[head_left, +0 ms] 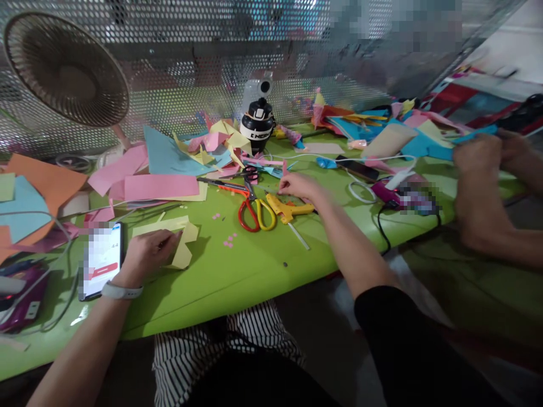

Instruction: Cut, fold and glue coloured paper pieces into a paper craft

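Note:
My left hand (146,254) rests on a folded yellow paper piece (182,246) on the green table (237,271), fingers curled and pressed on the paper. My right hand (299,185) reaches forward to the table just behind a yellow glue gun (291,209), fingers bent down onto small paper scraps; what it pinches, if anything, is hidden. Red-and-yellow scissors (254,212) lie between my hands. A phone (102,260) lies left of my left wrist.
Another person's hands (487,155) work with blue paper at the right. Coloured paper sheets (156,183) litter the back of the table around a black bottle (258,127). A fan (63,70) stands at the back left. Cables and a second phone (358,168) lie right of centre.

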### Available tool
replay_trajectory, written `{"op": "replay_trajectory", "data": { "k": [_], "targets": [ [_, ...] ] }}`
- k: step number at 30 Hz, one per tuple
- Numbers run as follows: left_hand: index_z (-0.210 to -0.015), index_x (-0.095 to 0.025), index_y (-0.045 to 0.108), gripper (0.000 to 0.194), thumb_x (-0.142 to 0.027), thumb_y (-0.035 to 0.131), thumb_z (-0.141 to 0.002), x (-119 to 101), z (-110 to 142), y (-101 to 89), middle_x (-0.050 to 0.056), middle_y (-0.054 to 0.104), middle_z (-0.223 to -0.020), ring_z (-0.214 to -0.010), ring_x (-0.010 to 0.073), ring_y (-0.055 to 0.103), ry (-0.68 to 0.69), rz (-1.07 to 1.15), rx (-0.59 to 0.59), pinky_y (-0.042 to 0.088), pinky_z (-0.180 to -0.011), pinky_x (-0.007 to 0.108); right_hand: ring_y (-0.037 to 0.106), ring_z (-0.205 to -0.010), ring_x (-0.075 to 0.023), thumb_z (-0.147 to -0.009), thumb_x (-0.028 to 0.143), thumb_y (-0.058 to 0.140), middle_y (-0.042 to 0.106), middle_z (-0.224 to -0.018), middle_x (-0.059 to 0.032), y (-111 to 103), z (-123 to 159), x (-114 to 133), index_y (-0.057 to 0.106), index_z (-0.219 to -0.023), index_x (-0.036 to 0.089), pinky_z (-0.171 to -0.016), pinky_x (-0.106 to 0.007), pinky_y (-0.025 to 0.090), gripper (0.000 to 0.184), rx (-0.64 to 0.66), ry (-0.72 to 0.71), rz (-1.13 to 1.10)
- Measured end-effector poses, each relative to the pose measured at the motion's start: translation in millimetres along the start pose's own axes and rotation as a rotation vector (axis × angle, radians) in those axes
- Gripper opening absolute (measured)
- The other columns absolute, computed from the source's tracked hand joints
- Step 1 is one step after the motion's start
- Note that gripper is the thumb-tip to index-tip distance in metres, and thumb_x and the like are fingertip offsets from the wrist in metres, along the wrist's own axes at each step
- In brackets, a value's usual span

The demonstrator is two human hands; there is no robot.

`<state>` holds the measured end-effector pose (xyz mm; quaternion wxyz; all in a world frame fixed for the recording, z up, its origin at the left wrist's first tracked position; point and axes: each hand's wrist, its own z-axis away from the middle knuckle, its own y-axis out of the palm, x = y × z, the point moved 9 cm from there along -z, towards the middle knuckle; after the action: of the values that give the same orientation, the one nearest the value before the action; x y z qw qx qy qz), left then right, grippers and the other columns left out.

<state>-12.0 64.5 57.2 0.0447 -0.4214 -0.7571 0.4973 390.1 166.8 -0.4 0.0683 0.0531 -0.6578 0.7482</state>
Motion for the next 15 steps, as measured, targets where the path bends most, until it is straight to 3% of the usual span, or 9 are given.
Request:
{"op": "replay_trajectory", "data": {
  "k": [3, 9, 15],
  "targets": [
    [-0.064, -0.017, 0.062, 0.037, -0.034, 0.056, -0.096, -3, -1, -0.4, -0.003, 0.054, -0.053, -0.045, 0.0073, 0.039, 0.024, -0.078, 0.013, 0.029, -0.046, 0.023, 0.068, -0.084, -0.0181, -0.085, 0.026, 0.068, 0.077, -0.095, -0.0051, -1, 2, 5, 0.073, -0.091, 0.02, -0.065, -0.026, 0.041, 0.01, -0.024, 0.0, -0.002],
    [-0.065, -0.017, 0.066, 0.032, -0.033, 0.061, -0.093, -1, 1, -22.9, -0.003, 0.063, -0.054, -0.044, 0.0075, 0.051, -0.033, -0.066, -0.175, 0.036, -0.045, 0.02, 0.068, -0.082, -0.0212, -0.084, 0.021, 0.068, 0.076, -0.096, -0.0077, -11, 7, 17, 0.075, -0.089, 0.019, -0.067, -0.029, 0.045, 0.009, -0.049, 0.013, 0.047],
    [-0.062, -0.017, 0.065, 0.031, -0.027, 0.065, -0.09, -4, 5, -39.4, -0.003, 0.062, -0.05, -0.043, 0.0079, 0.055, -0.023, -0.1, -0.322, 0.037, -0.044, 0.02, 0.067, -0.086, -0.024, -0.09, 0.029, 0.058, 0.076, -0.099, -0.0075, -40, -1, 69, 0.075, -0.096, 0.02, -0.071, -0.032, 0.046, 0.02, -0.184, -0.118, 0.026]
  ]
}}
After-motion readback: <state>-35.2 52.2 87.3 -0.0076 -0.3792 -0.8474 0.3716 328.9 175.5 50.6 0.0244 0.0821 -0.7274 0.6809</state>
